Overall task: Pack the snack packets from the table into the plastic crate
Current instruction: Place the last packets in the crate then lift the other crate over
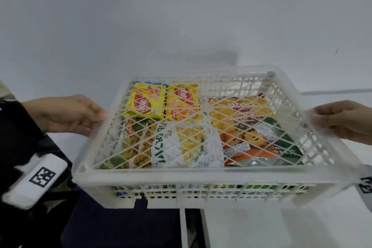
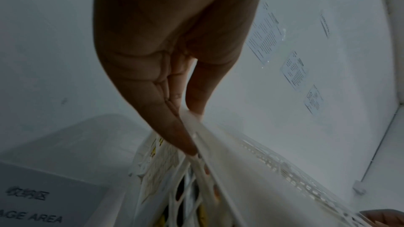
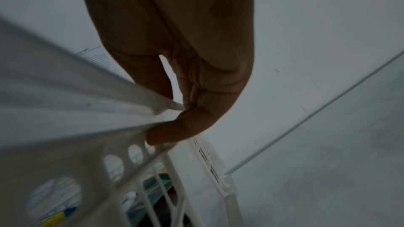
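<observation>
A white plastic crate (image 1: 181, 175) sits low in the head view, blurred by motion. My left hand (image 1: 76, 115) grips its left rim and my right hand (image 1: 342, 121) grips its right rim. Under a white lattice lie a yellow box (image 1: 145, 102), a yellow packet (image 1: 183, 104), a white packet (image 1: 187, 145), an orange biscuit packet (image 1: 251, 127) and a green-yellow packet (image 1: 132, 143). Seen from the left wrist, the left hand (image 2: 172, 123) pinches the crate rim (image 2: 240, 170), thumb above and fingers beneath. From the right wrist, the right hand (image 3: 196, 110) curls round the crate rim (image 3: 87, 110).
A white tabletop (image 1: 181, 26) spreads beyond the crate. A grey sign reading "AGE AREA" (image 2: 43, 204) lies at lower left in the left wrist view, and papers (image 2: 266, 34) hang on the wall. Dark clothing (image 1: 110, 227) fills the space below the crate.
</observation>
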`<state>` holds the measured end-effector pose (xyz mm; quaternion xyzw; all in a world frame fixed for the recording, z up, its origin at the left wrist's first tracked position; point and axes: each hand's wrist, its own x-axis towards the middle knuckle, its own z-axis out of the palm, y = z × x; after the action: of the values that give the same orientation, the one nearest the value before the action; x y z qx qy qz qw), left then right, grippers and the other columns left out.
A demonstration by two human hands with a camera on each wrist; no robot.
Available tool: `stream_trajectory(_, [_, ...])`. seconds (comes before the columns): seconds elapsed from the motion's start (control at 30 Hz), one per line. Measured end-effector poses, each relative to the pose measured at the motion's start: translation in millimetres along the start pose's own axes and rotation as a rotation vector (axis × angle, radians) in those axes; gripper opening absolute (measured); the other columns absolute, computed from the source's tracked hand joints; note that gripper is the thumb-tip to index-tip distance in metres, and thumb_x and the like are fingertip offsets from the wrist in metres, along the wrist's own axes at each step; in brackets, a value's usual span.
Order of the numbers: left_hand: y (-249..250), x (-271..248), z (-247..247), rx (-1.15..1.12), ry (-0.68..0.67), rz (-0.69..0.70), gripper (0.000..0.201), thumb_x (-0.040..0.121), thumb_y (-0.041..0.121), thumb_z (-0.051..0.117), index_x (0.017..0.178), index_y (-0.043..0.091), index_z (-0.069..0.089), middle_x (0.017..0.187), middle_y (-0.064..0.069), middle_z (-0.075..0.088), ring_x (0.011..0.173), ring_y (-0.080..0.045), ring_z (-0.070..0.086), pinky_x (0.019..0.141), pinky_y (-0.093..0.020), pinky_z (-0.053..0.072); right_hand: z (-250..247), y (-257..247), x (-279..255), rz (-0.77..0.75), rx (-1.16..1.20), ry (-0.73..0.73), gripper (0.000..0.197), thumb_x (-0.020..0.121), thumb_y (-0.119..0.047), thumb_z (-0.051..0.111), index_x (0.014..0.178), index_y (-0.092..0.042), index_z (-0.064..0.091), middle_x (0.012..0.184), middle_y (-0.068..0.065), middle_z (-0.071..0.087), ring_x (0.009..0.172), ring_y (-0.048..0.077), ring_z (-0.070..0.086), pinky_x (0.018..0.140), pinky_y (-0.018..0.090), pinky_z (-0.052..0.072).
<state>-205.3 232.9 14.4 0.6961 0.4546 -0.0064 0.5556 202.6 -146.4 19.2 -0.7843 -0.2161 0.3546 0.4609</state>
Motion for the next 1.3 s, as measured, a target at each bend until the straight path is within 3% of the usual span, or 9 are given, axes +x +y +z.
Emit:
stream_trajectory(0.17, [-36.4, -4.1, -80.2, 0.017, 0.020, 0.002, 0.023, 0.088, 0.002, 0.053, 0.101, -0.014, 0.063, 0.089, -0.024, 0.067, 0.059, -0.019, 0.066, 0.055, -0.028, 0.058, 93.0, -27.5, -28.8, -0.020, 0.024, 0.008, 0.021, 0.086, 0.005, 0.047, 0.093, -0.001, 0.067, 0.085, 0.015, 0.072, 0.067, 0.017, 0.068, 0.062, 0.026, 0.057])
stream_trajectory(0.37, [-93.3, 10.3, -156.9, 0.044, 0.067, -0.039, 0.017, 0.087, 0.001, 0.054, 0.091, -0.008, 0.068, 0.071, -0.019, 0.069, 0.055, -0.019, 0.066, 0.051, -0.029, 0.057, 177.2, -49.5, -42.7, -0.025, 0.002, -0.007, 0.022, 0.090, 0.006, 0.045, 0.094, 0.001, 0.066, 0.086, 0.017, 0.072, 0.066, 0.017, 0.069, 0.058, 0.024, 0.058])
stream_trajectory(0.57, [-164.4, 52.4, -215.5, 0.112, 0.143, -0.091, 0.026, 0.086, 0.006, 0.062, 0.110, -0.004, 0.063, 0.115, -0.034, 0.058, 0.097, -0.041, 0.058, 0.089, -0.051, 0.046, 233.5, -65.2, -26.2, -0.055, -0.004, -0.029, 0.020, 0.089, 0.004, 0.047, 0.099, 0.003, 0.065, 0.093, 0.021, 0.069, 0.072, 0.021, 0.066, 0.062, 0.024, 0.057])
stream_trajectory(0.8, [-232.1, 95.0, -245.1, 0.038, 0.130, -0.169, 0.027, 0.083, 0.007, 0.066, 0.110, 0.004, 0.066, 0.117, -0.029, 0.061, 0.113, -0.047, 0.055, 0.096, -0.057, 0.044, 294.2, -60.7, 9.3, 0.024, -0.090, -0.101, 0.021, 0.090, 0.011, 0.045, 0.104, 0.012, 0.060, 0.086, 0.019, 0.062, 0.071, 0.022, 0.057, 0.059, 0.018, 0.054])
stream_trajectory(0.93, [-251.6, 103.5, -236.4, -0.010, 0.175, -0.205, 0.022, 0.086, -0.001, 0.060, 0.108, -0.002, 0.065, 0.110, -0.026, 0.065, 0.102, -0.040, 0.063, 0.087, -0.047, 0.052, 325.9, -48.2, 37.2, 0.143, -0.165, -0.114, 0.019, 0.089, 0.017, 0.042, 0.104, 0.021, 0.053, 0.081, 0.019, 0.054, 0.066, 0.024, 0.054, 0.062, 0.026, 0.049])
stream_trajectory(1.03, [-274.2, 116.2, -230.0, -0.089, 0.118, -0.257, 0.017, 0.088, -0.006, 0.055, 0.094, 0.001, 0.070, 0.086, -0.013, 0.073, 0.071, -0.019, 0.071, 0.059, -0.028, 0.059, 357.2, -31.9, 59.8, 0.229, -0.229, -0.110, 0.015, 0.092, 0.013, 0.041, 0.093, 0.003, 0.052, 0.060, 0.008, 0.058, 0.041, 0.002, 0.056, 0.044, 0.013, 0.045])
stream_trajectory(1.1, [-292.8, 126.7, -223.1, -0.112, 0.087, -0.299, 0.018, 0.089, -0.006, 0.053, 0.092, 0.001, 0.069, 0.081, -0.010, 0.073, 0.071, -0.018, 0.070, 0.059, -0.026, 0.058, 382.9, -11.1, 76.4, 0.321, -0.221, -0.103, 0.022, 0.092, 0.013, 0.037, 0.085, -0.004, 0.048, 0.049, 0.006, 0.052, 0.034, -0.004, 0.052, 0.038, 0.007, 0.039])
stream_trajectory(1.2, [-319.8, 150.2, -212.9, -0.135, 0.065, -0.341, 0.020, 0.089, -0.006, 0.052, 0.102, -0.003, 0.066, 0.097, -0.016, 0.069, 0.090, -0.025, 0.063, 0.075, -0.032, 0.056, 408.3, 38.0, 111.8, 0.400, -0.114, -0.035, 0.024, 0.092, 0.014, 0.035, 0.091, -0.006, 0.048, 0.074, 0.009, 0.044, 0.058, 0.010, 0.053, 0.055, 0.018, 0.044])
stream_trajectory(1.3, [-351.6, 173.0, -196.8, -0.155, 0.035, -0.400, 0.020, 0.090, -0.009, 0.050, 0.101, -0.004, 0.065, 0.100, -0.018, 0.067, 0.085, -0.023, 0.065, 0.061, -0.024, 0.058, 436.5, 92.6, 144.8, 0.538, 0.012, 0.042, 0.030, 0.092, 0.012, 0.030, 0.100, -0.004, 0.055, 0.083, 0.016, 0.048, 0.070, 0.025, 0.048, 0.074, 0.036, 0.044])
